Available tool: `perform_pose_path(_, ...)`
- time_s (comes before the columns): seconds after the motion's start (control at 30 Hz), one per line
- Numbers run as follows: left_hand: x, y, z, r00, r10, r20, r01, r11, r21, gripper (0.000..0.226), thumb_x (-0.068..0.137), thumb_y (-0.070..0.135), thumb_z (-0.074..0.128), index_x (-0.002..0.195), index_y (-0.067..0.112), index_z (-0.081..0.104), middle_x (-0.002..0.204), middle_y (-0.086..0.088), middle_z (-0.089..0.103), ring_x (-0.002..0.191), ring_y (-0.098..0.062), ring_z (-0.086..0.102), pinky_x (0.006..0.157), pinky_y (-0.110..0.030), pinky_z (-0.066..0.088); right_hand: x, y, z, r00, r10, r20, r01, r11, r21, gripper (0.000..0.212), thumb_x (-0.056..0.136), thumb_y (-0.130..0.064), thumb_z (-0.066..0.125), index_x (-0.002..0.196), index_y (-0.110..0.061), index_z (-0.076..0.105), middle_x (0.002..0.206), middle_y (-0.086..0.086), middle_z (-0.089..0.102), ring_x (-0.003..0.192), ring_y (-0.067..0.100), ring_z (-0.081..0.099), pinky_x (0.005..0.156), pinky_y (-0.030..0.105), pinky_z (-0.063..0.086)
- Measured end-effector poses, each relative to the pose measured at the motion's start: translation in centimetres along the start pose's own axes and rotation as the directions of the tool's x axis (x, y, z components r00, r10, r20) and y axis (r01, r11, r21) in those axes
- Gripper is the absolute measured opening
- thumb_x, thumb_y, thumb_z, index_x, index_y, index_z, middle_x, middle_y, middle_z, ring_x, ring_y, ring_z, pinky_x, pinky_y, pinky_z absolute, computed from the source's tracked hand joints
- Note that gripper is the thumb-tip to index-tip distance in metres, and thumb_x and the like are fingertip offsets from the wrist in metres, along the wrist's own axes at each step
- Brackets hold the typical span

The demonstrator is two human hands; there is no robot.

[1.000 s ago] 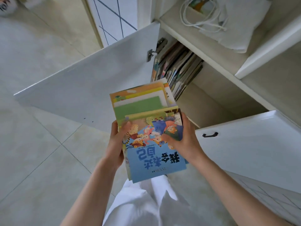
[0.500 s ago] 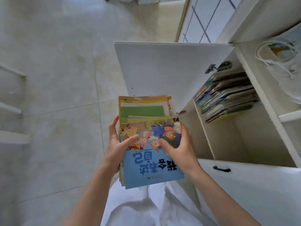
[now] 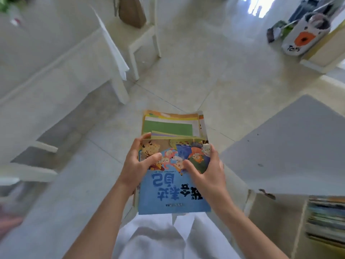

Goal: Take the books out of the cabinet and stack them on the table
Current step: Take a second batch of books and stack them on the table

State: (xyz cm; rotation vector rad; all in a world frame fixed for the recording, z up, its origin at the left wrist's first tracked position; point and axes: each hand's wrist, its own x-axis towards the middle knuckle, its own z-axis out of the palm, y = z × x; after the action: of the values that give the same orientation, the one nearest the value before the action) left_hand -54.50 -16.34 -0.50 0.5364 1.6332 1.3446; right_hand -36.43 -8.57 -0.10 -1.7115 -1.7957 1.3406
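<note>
Left hand (image 3: 137, 163) and right hand (image 3: 207, 171) clasp the blue-covered book stack (image 3: 173, 165); white bench (image 3: 56, 71) lies at ten o'clock, nearer the left hand.

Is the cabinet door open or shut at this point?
Open. The cabinet door swings out over the floor, and books in the cabinet show behind it.

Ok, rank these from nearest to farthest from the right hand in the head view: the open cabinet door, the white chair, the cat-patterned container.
From the right hand:
1. Open cabinet door, just to the hand's right.
2. White chair, ahead and to the left, across the floor.
3. Cat-patterned container, far ahead at the upper right.

Chair and container are fairly close in rank; the chair's legs look a little nearer.
</note>
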Motion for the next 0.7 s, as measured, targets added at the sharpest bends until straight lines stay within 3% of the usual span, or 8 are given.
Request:
perform_pose_path(0.2,-0.5,1.0,-14.2,0.962,0.029,-0.270,-0.052,0.996,-0.077,0.052,0.085,0.007,0.069,0.123,0.038,0.051,0.123,0.001,0.060,0.095,-0.023,0.070,0.065,-0.032,0.059,0.9,-9.0,12.5,0.965,-0.151,0.214,0.163,0.986,-0.041,0.085,0.073,-0.054,0.071,0.144,-0.030,0.031,0.120,0.000,0.051,0.108,0.014,0.053,0.094,0.032,0.046)
perform_pose_path(0.3,-0.8,1.4,-20.0,0.930,0.038,-0.366,-0.070,0.995,-0.075,0.051,0.086,0.006,0.068,0.124,0.035,0.050,0.119,0.007,0.060,0.095,-0.018,0.070,0.066,-0.029,0.058,0.5,-12.7,17.8,0.937,-0.191,0.293,0.222,0.972,-0.076,0.084,0.077,-0.050,0.071,0.147,-0.029,0.027,0.120,0.000,0.050,0.103,0.010,0.049,0.087,0.024,0.038)
perform_pose_path(0.37,-0.7,1.4,-23.4,0.907,0.036,-0.420,-0.069,0.996,-0.063,0.048,0.086,0.009,0.069,0.122,0.034,0.049,0.120,0.008,0.058,0.097,-0.021,0.069,0.069,-0.035,0.060,0.3,-14.9,20.8,0.919,-0.214,0.331,0.255,0.963,-0.086,0.083,0.079,-0.048,0.070,0.147,-0.030,0.025,0.121,0.000,0.050,0.103,0.011,0.049,0.086,0.025,0.039)
perform_pose_path(0.43,-0.3,1.3,-26.5,0.884,0.018,-0.467,-0.050,0.997,-0.055,0.045,0.086,0.014,0.070,0.119,0.036,0.050,0.120,0.007,0.059,0.098,-0.025,0.069,0.074,-0.043,0.060,0.6,-16.8,23.6,0.902,-0.241,0.359,0.290,0.953,-0.090,0.082,0.079,-0.049,0.070,0.146,-0.033,0.025,0.121,0.000,0.051,0.103,0.011,0.051,0.089,0.030,0.042)
perform_pose_path(0.53,0.6,1.3,-29.6,0.850,-0.005,-0.526,-0.033,0.997,-0.064,0.041,0.086,0.018,0.070,0.116,0.038,0.050,0.119,0.007,0.060,0.096,-0.018,0.069,0.077,-0.039,0.060,1.7,-19.2,26.9,0.879,-0.227,0.419,0.303,0.945,-0.122,0.080,0.082,-0.046,0.069,0.147,-0.035,0.024,0.118,-0.001,0.047,0.098,0.008,0.044,0.086,0.027,0.036)
perform_pose_path(0.63,2.3,1.4,-32.1,0.821,-0.013,-0.570,-0.004,1.000,-0.029,0.041,0.081,0.029,0.072,0.115,0.040,0.051,0.121,0.010,0.058,0.109,-0.019,0.062,0.092,-0.048,0.053,3.7,-21.5,30.0,0.855,-0.237,0.461,0.338,0.929,-0.150,0.077,0.083,-0.045,0.068,0.146,-0.034,0.024,0.115,-0.002,0.044,0.094,0.008,0.041,0.084,0.026,0.032)
perform_pose_path(0.7,3.9,1.6,-33.6,0.799,-0.024,-0.601,0.012,1.000,-0.024,0.040,0.082,0.028,0.073,0.114,0.039,0.051,0.120,0.013,0.059,0.112,-0.014,0.059,0.095,-0.042,0.049,5.2,-22.9,31.8,0.844,-0.227,0.486,0.345,0.924,-0.167,0.076,0.084,-0.047,0.066,0.146,-0.035,0.024,0.114,-0.001,0.044,0.091,0.008,0.041,0.082,0.027,0.033)
